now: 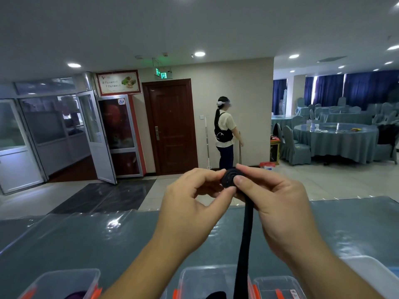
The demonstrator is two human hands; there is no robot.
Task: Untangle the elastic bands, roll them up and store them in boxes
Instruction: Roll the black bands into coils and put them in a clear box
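Note:
Both hands are raised above the table, pinching a black elastic band [244,238]. Its upper end is wound into a small flat coil [230,176]. My left hand [194,201] grips the coil's left edge with thumb and fingers. My right hand [278,201] holds the coil's right side, thumb pressed on its face. The loose tail of the band hangs straight down from the coil to the bottom edge of the view. Clear plastic boxes stand below: one at the left [64,281], one in the middle [207,277], one at the right [278,287].
The table has a grey-blue cloth under shiny clear film [97,238]. The left box holds something purple [75,295]. A white container edge [367,266] shows at the right. Beyond the table a person [225,132] stands by a brown door [170,126]; covered round tables [336,141] fill the right.

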